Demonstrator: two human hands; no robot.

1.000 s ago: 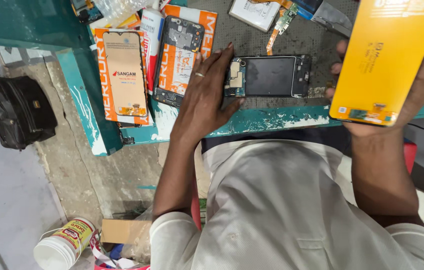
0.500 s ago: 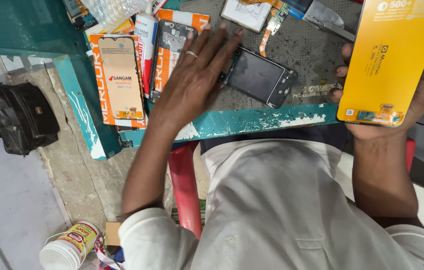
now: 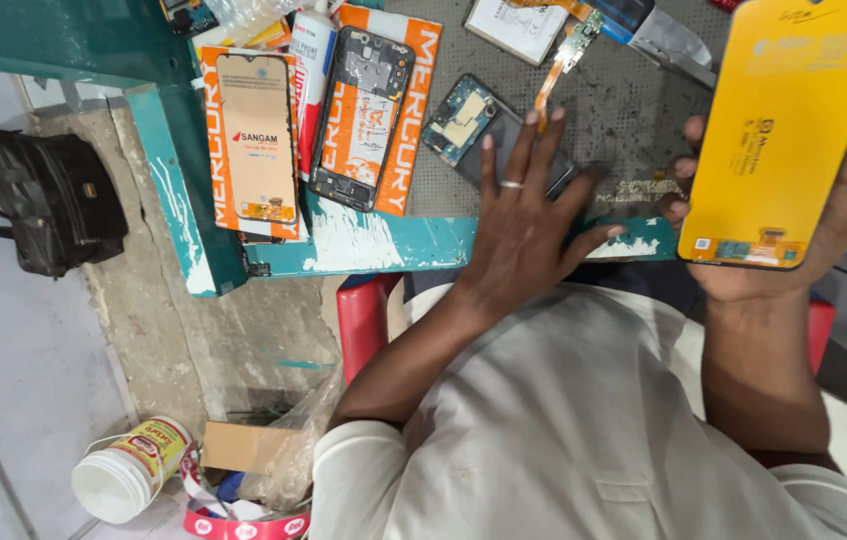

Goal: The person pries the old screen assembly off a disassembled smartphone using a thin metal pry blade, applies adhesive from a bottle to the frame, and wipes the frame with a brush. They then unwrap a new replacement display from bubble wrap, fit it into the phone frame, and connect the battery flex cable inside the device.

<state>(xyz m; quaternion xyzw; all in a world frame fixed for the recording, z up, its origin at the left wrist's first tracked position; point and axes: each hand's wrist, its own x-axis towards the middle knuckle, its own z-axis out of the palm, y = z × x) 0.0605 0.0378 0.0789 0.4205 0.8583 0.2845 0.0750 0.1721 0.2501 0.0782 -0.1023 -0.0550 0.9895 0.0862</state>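
My left hand (image 3: 529, 215), with a ring on one finger, lies flat with fingers spread on a dark opened phone (image 3: 459, 118) whose circuit board shows. The phone rests tilted on the grey mat (image 3: 624, 100) of the green table. My right hand (image 3: 829, 225) holds a yellow phone display panel (image 3: 784, 120) upright above the table's right part, thumb and fingers around its lower edges.
A bare phone frame (image 3: 362, 115) and a tan screen panel (image 3: 256, 135) lie on orange boxes at the left. An orange flex cable (image 3: 556, 65) and a white bottle (image 3: 312, 60) lie behind them. On the floor are a black bag (image 3: 39, 200), a white jar (image 3: 129, 470) and a red stool (image 3: 364, 315).
My left hand turned the opened phone from level to tilted and moved from its left end to lie flat over it. My right hand still holds the yellow panel.
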